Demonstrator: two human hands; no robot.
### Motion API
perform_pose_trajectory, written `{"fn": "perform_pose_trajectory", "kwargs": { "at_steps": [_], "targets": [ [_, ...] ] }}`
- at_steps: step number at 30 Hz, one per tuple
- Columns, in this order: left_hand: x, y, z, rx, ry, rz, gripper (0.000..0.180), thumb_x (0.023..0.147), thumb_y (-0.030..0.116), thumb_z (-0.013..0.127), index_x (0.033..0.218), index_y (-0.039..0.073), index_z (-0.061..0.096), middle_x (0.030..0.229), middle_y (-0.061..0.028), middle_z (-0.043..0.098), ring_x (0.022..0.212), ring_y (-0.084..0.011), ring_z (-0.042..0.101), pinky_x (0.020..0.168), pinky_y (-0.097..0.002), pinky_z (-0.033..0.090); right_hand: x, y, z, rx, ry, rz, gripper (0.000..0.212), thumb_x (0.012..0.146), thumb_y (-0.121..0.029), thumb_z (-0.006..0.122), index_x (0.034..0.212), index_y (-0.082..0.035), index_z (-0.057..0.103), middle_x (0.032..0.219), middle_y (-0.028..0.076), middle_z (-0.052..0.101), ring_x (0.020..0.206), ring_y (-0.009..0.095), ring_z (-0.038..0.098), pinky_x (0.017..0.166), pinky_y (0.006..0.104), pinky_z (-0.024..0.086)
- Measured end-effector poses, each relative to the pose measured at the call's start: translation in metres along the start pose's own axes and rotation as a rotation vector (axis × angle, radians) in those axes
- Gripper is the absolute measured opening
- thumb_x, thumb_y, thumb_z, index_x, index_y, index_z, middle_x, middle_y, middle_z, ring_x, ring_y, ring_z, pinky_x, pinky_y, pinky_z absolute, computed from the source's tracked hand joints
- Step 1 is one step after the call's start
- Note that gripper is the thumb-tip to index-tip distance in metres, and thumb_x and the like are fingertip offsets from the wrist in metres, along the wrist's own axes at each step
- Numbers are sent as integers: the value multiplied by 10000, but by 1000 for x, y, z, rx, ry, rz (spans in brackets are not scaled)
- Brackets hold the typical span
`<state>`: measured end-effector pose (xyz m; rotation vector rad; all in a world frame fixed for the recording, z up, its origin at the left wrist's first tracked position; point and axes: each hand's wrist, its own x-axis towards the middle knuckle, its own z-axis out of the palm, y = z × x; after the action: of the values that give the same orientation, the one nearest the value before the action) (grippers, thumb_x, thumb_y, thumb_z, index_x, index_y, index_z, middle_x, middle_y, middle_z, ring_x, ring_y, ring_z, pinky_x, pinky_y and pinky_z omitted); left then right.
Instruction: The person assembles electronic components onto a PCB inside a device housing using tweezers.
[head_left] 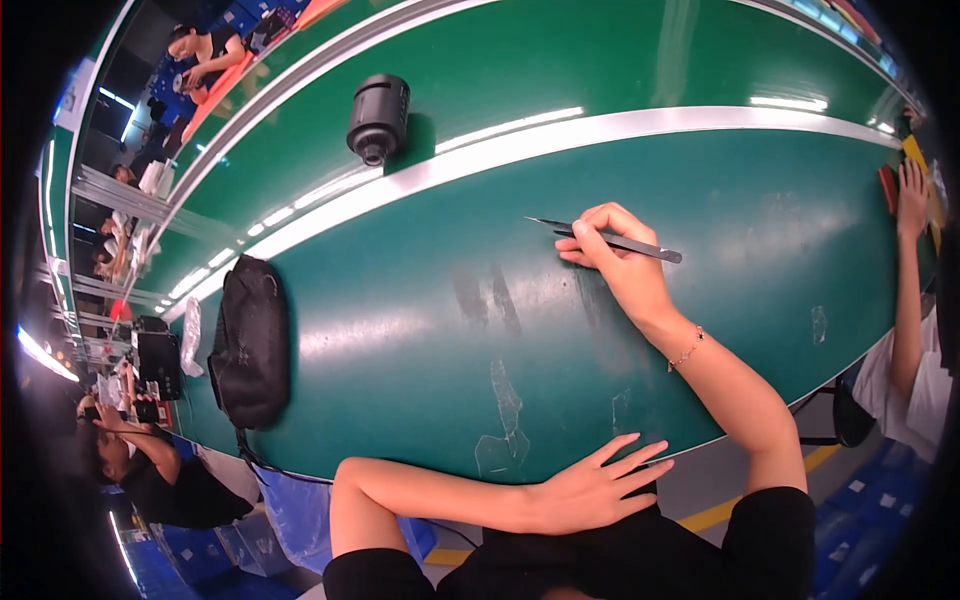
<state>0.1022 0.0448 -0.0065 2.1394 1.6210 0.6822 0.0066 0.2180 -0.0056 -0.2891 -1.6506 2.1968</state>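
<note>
Right fingers (592, 246) grasp tweezers (640, 246) above the tabletop (380, 390); left fingers (640, 459) spread loosely. A pouch (250, 345) lies at left; a black cylinder (380, 110) sits beyond the white strip (600, 127).

Across middle of frame, long green workbench (400, 260), glossy, with pale strip (600, 125). At lower right, grey floor (700, 485) with yellow line (712, 515). At lower left, blue bins (188, 552). At left edge, bright lamp (47, 355); at upper left, tube light (116, 98).
</note>
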Motion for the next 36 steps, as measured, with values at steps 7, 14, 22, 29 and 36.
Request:
{"fn": "perform_pose_trajectory", "kwargs": {
  "at_steps": [7, 14, 22, 29, 36],
  "targets": [
    [-2, -1, 4, 785, -315, 190, 280, 749, 237, 442, 941, 73, 562, 1235, -70, 406, 1260, -283, 150, 1008, -452, 165, -6, 1, -3, -20, -4, 16, 130, 790, -59, 536, 725, 34, 473, 832, 60, 450, 732, 178, 594, 680, 260, 519],
    [-8, -12, 14, 783, -193, 217, 242, 738, 267, 443, 840, 140, 622, 1169, -11, 474, 1264, -280, 126, 1023, -468, 123, 0, -8, -9, 5, -103, 135, 138, 782, -10, 523, 899, 14, 453, 928, 77, 453, 886, 193, 560, 770, 295, 496],
    [-9, -16, 21, 818, -213, 211, 394, 793, 287, 363, 1060, 62, 545, 1287, -58, 342, 1269, -256, 112, 1025, -362, 172, 10, -9, -31, 211, -255, 332, 217, 767, 14, 527, 964, -23, 442, 979, 71, 453, 974, 202, 521, 801, 320, 480],
    [-8, -21, 9, 824, -261, 273, 403, 812, 262, 338, 1096, 39, 517, 1284, -69, 341, 1263, -262, 117, 1024, -354, 186, 18, 5, -41, 673, -346, 485, 279, 819, -252, 365, 954, -23, 450, 981, 137, 476, 813, 230, 527, 709, 312, 444],
    [-10, -21, 11, 785, -217, 241, 395, 791, 235, 363, 1102, 50, 520, 1321, -87, 286, 1260, -267, 122, 1030, -379, 117, 18, -4, -35, 514, -498, 422, 566, 867, -474, 165, 915, 2, 468, 787, 132, 530, 534, 187, 494, 470, 252, 404]
  ]
}}
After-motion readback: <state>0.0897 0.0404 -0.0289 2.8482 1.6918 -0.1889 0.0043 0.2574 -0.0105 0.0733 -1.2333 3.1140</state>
